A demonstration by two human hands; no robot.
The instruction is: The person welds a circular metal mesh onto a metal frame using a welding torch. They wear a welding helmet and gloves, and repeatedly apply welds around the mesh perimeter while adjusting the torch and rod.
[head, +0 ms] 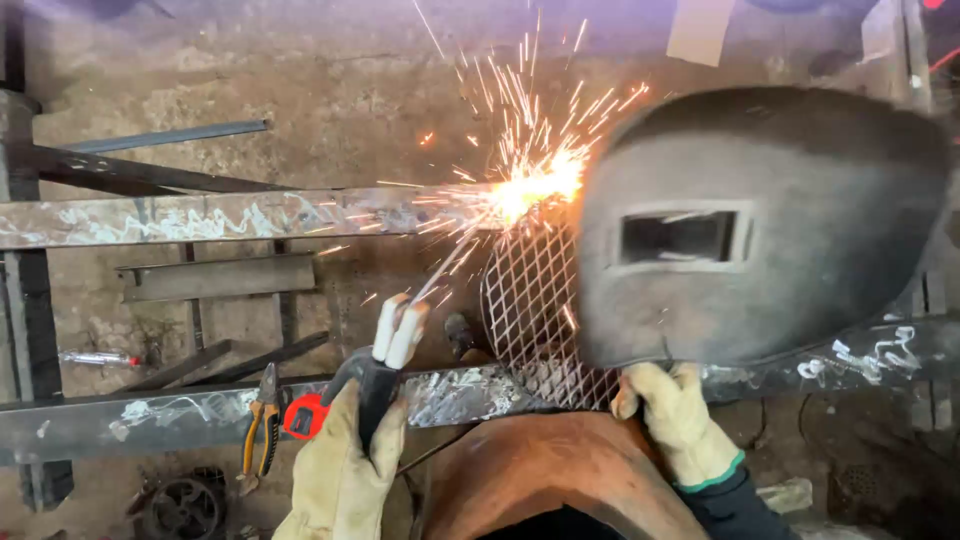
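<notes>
My left hand (340,470), in a pale leather glove, grips a dark electrode holder (380,375) with white jaws. Its thin rod (450,262) slants up to a bright arc (530,190) that throws sparks where a metal mesh panel (530,300) meets the upper steel bar (200,218). My right hand (678,420), also gloved, holds the handle of a dark hand-held welding shield (760,220) that fills the right side and hides what lies behind it. My knee (540,480) in brown cloth is between the hands.
A lower steel bar (150,420) crosses in front, with yellow-handled pliers (262,425) and a red tape measure (303,416) on it. Dark steel frame pieces (40,320) stand at left. A small wheel (185,505) lies on the concrete floor.
</notes>
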